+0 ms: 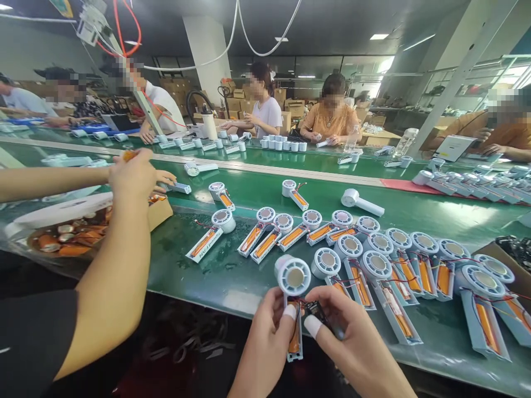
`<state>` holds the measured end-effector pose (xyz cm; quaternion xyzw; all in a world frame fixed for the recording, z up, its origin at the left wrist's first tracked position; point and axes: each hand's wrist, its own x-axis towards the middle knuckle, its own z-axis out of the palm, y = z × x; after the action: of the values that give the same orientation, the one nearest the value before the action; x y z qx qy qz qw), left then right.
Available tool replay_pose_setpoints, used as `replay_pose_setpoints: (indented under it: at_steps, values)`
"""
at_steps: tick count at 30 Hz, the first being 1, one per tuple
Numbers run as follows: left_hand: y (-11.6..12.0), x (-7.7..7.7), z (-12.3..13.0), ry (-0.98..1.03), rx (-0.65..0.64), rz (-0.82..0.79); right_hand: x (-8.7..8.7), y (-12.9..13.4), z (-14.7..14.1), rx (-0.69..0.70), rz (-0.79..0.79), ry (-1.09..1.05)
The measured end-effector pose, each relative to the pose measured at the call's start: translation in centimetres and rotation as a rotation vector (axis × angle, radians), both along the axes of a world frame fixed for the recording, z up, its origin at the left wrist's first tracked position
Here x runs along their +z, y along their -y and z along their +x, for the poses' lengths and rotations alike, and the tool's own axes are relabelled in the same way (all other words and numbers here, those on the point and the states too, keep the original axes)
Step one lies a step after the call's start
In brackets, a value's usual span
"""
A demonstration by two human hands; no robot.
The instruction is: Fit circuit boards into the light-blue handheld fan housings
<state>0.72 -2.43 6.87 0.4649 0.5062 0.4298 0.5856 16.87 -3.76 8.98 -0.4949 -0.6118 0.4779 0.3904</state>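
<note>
My left hand (269, 337) is closed around the open handle of a small white handheld fan (294, 276), near the bench's front edge. Its round head points up, and an orange battery (294, 342) lies in the handle with thin wires. Between the thumb and fingers of my right hand (348, 331) is a small black circuit board (315, 310), held beside the handle. Both thumbs have white coverings at the tips. Just beyond my hands lie several similar fans (376, 265) with open handles, orange batteries and red and black wires.
At the left, a co-worker's arms (124, 210) reach over a container of orange batteries (74, 237). A green conveyor (257, 188) carries spaced fans. A box of black parts (512, 257) stands at the right. More people sit along the far side.
</note>
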Motion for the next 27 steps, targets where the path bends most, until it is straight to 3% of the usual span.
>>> replay_pose_setpoints:
  at_steps: [5, 11, 15, 22, 27]
  values:
    - [0.6, 0.8, 0.1, -0.195, 0.117, -0.051, -0.6, 0.7, -0.6, -0.182, 0.132, 0.092]
    - [0.8, 0.8, 0.2, -0.027, 0.022, 0.070, -1.3, 0.5, -0.6, -0.181, 0.297, 0.164]
    - [0.6, 0.2, 0.0, -0.063, -0.072, 0.148, -1.1, 0.7, -1.1, -0.198, 0.331, 0.139]
    - [-0.1, 0.3, -0.4, -0.128, 0.002, 0.179, -1.5, 0.8, -1.5, -0.202, 0.632, 0.371]
    - [-0.1, 0.9, -0.8, -0.197, 0.095, 0.209, -2.0, 0.6, -1.7, -0.383, 0.564, 0.464]
